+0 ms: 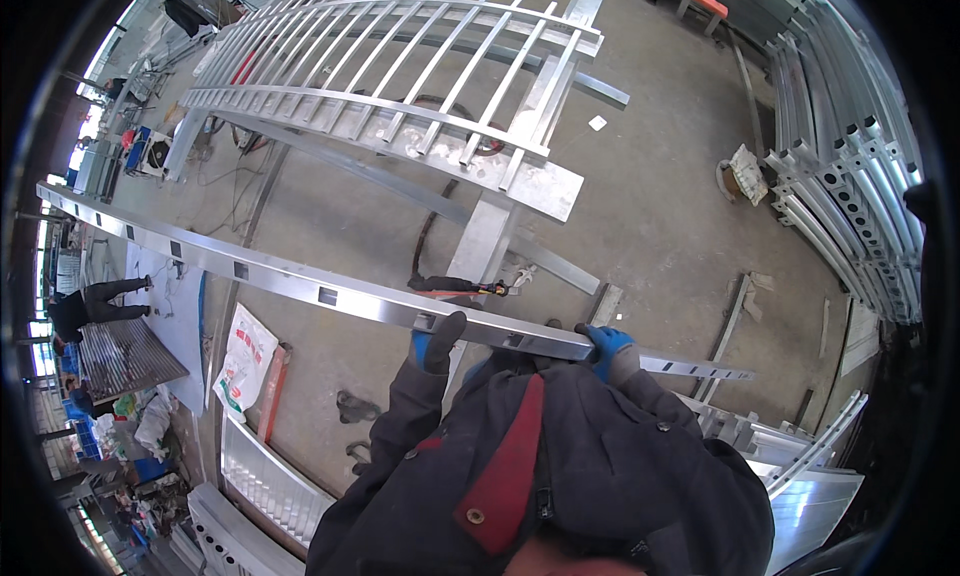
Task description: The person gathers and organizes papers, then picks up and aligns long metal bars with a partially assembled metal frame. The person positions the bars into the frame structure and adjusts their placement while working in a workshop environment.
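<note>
Well, L hand (pixel 434 348) & R hand (pixel 606 349) both clasped on the long metal bar (pixel 285 282), R by its near end, most running off left.

Glossy metal beam (pixel 283 283); matt cloth jacket (pixel 620 456).

Beam (pixel 375 307) before torso (pixel 640 446); railing panel (pixel 400 105) on supports (pixel 550 188) beyond (stacked profiles (pixel 850 201) far right).
</note>
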`<act>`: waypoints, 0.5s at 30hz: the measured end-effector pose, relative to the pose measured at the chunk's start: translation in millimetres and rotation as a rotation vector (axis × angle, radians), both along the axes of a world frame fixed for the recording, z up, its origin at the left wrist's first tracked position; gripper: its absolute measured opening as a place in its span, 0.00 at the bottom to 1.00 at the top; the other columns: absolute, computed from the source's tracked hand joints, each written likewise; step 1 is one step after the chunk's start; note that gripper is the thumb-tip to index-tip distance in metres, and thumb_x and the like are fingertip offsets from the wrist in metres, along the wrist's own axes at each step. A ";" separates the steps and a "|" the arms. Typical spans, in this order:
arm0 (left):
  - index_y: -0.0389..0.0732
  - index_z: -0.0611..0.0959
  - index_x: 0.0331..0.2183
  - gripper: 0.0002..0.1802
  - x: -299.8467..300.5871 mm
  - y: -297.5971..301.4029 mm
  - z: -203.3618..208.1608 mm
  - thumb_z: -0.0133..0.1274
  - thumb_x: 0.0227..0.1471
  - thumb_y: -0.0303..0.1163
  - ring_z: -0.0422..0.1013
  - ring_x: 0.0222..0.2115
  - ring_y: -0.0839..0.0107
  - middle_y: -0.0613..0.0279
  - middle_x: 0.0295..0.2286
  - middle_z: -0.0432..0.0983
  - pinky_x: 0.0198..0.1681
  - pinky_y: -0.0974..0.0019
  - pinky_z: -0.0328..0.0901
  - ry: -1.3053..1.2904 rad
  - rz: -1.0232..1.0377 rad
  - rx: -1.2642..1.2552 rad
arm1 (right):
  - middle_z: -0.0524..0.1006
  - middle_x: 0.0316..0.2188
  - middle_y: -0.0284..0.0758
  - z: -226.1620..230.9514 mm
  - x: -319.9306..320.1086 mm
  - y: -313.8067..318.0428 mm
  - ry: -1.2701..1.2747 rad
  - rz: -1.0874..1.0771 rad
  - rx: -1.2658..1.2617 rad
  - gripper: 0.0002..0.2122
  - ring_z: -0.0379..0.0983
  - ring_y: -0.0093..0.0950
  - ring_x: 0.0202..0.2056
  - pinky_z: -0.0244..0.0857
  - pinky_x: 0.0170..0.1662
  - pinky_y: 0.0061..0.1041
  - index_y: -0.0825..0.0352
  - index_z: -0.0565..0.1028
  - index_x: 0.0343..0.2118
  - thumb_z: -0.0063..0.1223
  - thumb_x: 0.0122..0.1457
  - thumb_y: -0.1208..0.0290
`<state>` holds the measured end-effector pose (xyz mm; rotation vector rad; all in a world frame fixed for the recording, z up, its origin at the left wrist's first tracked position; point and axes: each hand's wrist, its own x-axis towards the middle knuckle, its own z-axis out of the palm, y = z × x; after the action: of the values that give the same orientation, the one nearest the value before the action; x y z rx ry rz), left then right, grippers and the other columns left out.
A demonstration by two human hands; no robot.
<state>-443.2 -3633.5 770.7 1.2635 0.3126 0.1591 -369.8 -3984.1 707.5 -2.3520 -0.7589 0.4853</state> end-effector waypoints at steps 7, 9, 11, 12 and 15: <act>0.37 0.74 0.50 0.28 -0.2 -1.6 -7.5 0.64 0.50 0.39 0.76 0.42 0.66 0.58 0.39 0.76 0.46 0.62 0.72 0.045 0.037 -0.170 | 0.81 0.39 0.43 16.7 -2.3 6.4 -0.034 -0.019 -0.033 0.30 0.78 0.44 0.39 0.72 0.43 0.41 0.59 0.75 0.53 0.69 0.45 0.56; 0.38 0.73 0.51 0.30 -2.5 -7.4 -6.8 0.65 0.50 0.39 0.76 0.42 0.66 0.57 0.40 0.76 0.46 0.62 0.72 0.110 0.094 -0.279 | 0.81 0.38 0.43 19.8 -3.2 8.8 -0.088 -0.033 -0.006 0.30 0.79 0.43 0.37 0.73 0.40 0.41 0.60 0.75 0.53 0.69 0.45 0.55; 0.42 0.76 0.56 0.29 -5.9 -14.0 -5.9 0.63 0.56 0.41 0.74 0.44 0.66 0.59 0.43 0.77 0.53 0.59 0.68 0.197 0.139 -0.326 | 0.81 0.36 0.42 20.2 -5.7 8.4 -0.092 -0.063 0.004 0.30 0.79 0.42 0.35 0.73 0.39 0.40 0.61 0.75 0.53 0.69 0.45 0.55; 0.42 0.76 0.56 0.28 -7.8 -16.8 -5.7 0.62 0.57 0.42 0.74 0.45 0.66 0.59 0.43 0.77 0.53 0.58 0.68 0.194 0.148 -0.350 | 0.81 0.34 0.41 19.2 -7.0 7.0 -0.079 -0.063 0.009 0.30 0.79 0.41 0.33 0.73 0.38 0.40 0.59 0.76 0.53 0.69 0.46 0.54; 0.43 0.76 0.58 0.28 -9.4 -22.6 -8.4 0.59 0.60 0.45 0.73 0.48 0.65 0.59 0.44 0.76 0.55 0.56 0.68 0.247 0.161 -0.373 | 0.81 0.36 0.41 11.4 -9.7 -0.7 -0.028 -0.058 -0.052 0.30 0.79 0.42 0.34 0.73 0.39 0.40 0.57 0.75 0.54 0.69 0.46 0.54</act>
<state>-452.7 -3656.2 762.3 0.8875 0.6279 0.0762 -379.5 -3984.8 718.9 -2.4265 -0.6966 0.4527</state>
